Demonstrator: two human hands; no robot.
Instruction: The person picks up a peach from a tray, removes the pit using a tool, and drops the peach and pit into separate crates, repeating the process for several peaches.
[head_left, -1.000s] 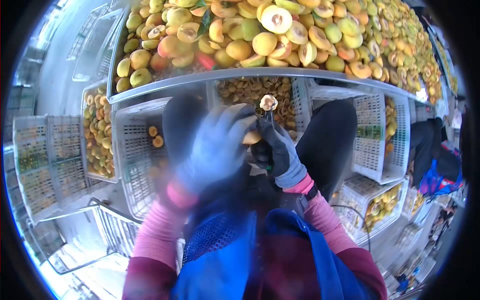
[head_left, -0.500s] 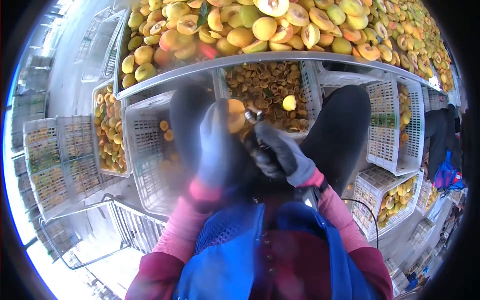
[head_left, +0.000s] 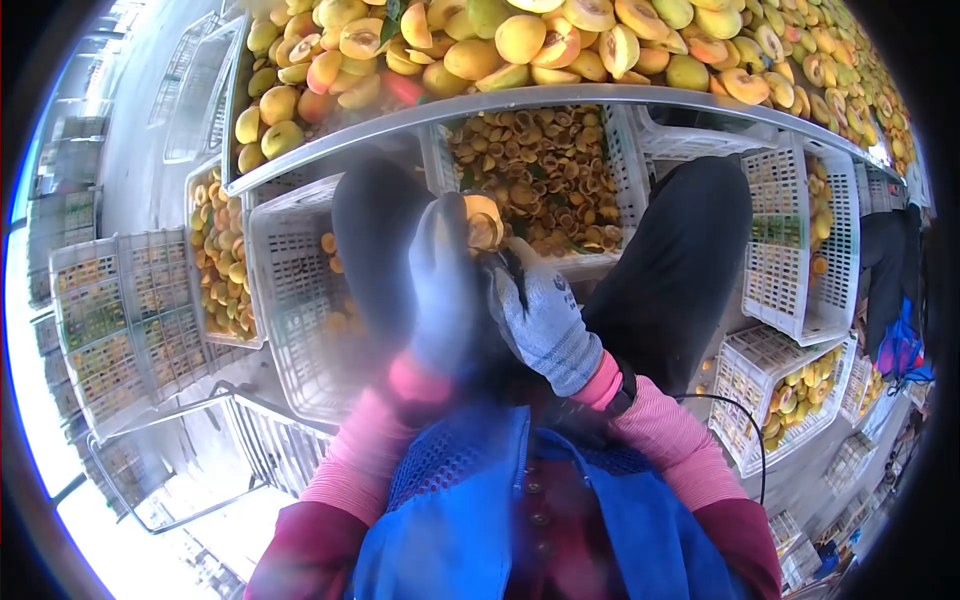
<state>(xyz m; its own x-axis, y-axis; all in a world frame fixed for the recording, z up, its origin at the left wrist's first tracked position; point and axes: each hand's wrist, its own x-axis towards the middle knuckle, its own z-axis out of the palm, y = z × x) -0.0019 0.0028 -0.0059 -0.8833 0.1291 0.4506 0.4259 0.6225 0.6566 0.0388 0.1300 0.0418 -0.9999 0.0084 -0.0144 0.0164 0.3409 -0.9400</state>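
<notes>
A yellow peach half (head_left: 483,212) is in the fingers of my gloved left hand (head_left: 440,275), its cut face showing. Close against its lower right side is my gloved right hand (head_left: 545,320), with the fingers curled around a small pitting tool that is mostly hidden by the glove and the fruit. Both hands are between my knees. Beyond them, under the table edge, stands a crate (head_left: 628,170) full of brown-orange scooped-out pits and scraps.
A metal-edged table (head_left: 500,100) heaped with halved peaches (head_left: 640,50) runs across the front. Plastic crates stand on both sides: a white crate (head_left: 290,290) by my left knee, a peach-filled crate (head_left: 225,255) farther left, and crates (head_left: 790,240) at right. A metal rack (head_left: 270,440) is lower left.
My right hand has turned and moved in against the peach half, and its metal tool end is now hidden. The pale yellow piece seen over the scrap crate is gone from view.
</notes>
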